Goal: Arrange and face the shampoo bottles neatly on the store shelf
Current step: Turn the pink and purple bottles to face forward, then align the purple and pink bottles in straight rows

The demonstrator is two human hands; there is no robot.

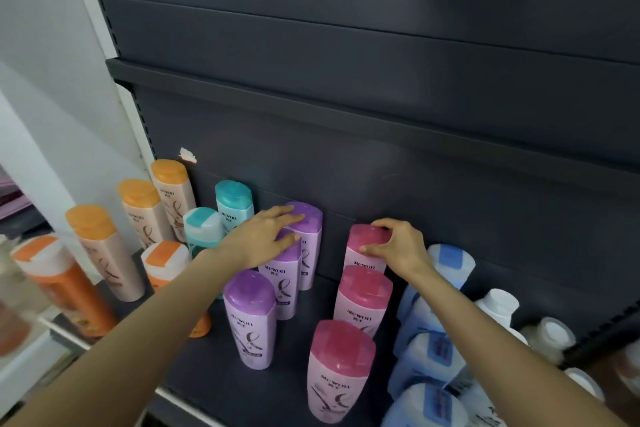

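Head view of a dark store shelf during facing of shampoo bottles sorted in colour files running front to back. The left hand lies with fingers straight and slightly spread across the caps of the two rearmost purple-capped bottles, apparently pressing them back toward the rear panel to square the file. The right hand pinches the cap of the rearmost pink-capped bottle, thumb at the front edge and fingers curled over the back, a hold suited to turning its label forward or seating it in line; which is intended cannot be told.

Counts: three purple-capped bottles, labels forward; three pink-capped bottles, the front one nearest the shelf edge; two teal-capped bottles behind the left forearm; three beige bottles with orange caps at far left; two orange bottles before them. Blue-labelled bottles crowd the right, some tilted; their number is unclear.
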